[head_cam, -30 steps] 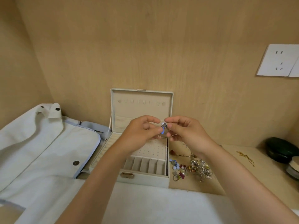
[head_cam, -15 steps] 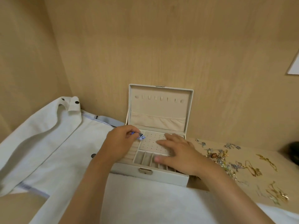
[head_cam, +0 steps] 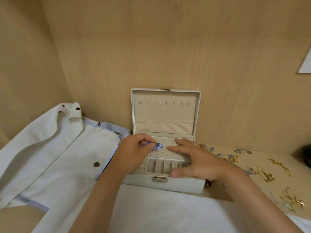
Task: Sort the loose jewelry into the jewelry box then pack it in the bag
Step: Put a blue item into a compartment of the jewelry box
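Note:
A cream jewelry box (head_cam: 178, 183) stands open against the wooden back wall, lid upright. My left hand (head_cam: 133, 153) pinches a small blue earring (head_cam: 158, 146) just above the box's perforated earring panel (head_cam: 165, 153). My right hand (head_cam: 196, 158) lies flat with straight fingers over the right side of the box's tray, covering part of the ring slots. Loose gold and silver jewelry (head_cam: 262, 172) is spread on the surface to the right of the box. A pale fabric bag (head_cam: 50, 148) with snap buttons lies to the left.
A white towel (head_cam: 165, 211) covers the surface in front of the box. A dark round object (head_cam: 306, 155) sits at the far right edge. A white wall plate (head_cam: 305, 64) shows at the right. Wooden walls close in behind and to the left.
Both hands held the earring up together a second ago. My left hand has since lowered it to the earring panel, and my right hand let go and settled flat on the box.

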`<action>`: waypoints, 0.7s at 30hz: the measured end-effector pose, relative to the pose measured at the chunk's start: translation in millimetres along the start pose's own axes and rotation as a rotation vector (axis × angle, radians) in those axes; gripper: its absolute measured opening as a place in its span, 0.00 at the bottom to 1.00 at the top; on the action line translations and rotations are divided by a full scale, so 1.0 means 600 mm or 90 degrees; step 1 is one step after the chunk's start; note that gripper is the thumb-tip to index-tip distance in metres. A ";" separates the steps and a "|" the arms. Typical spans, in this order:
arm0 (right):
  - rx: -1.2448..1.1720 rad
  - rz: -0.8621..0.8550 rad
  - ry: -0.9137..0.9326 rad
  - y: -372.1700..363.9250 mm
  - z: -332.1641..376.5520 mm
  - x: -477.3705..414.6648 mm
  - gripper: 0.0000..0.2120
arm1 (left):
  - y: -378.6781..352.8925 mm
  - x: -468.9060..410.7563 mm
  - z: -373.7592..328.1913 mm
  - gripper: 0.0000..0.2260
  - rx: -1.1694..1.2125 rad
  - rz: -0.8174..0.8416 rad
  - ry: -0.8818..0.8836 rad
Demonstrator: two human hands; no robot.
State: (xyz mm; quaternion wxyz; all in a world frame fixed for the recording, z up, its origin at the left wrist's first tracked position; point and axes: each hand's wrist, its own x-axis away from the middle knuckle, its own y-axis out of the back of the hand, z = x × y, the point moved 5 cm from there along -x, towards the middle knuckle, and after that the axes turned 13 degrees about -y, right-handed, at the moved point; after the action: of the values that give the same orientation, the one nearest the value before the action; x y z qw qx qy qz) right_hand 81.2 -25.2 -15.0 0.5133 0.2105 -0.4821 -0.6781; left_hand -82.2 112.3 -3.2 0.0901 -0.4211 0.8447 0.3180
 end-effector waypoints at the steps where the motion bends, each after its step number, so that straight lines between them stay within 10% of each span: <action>1: -0.058 -0.037 -0.005 0.007 0.005 -0.001 0.41 | -0.001 0.000 -0.007 0.03 0.024 -0.004 0.001; 8: -0.493 -0.155 0.032 0.022 0.054 0.004 0.09 | -0.007 0.010 -0.036 0.03 0.178 0.026 0.015; 21: -0.547 -0.175 0.097 0.013 0.066 0.002 0.12 | 0.000 0.014 -0.037 0.02 0.120 0.079 0.056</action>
State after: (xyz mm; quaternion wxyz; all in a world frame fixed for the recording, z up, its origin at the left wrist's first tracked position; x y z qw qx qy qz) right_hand 53.6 -9.2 9.5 0.4933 0.0899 -0.0851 -0.8610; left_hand -85.1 93.5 10.4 0.0727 -0.3713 0.8983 0.2233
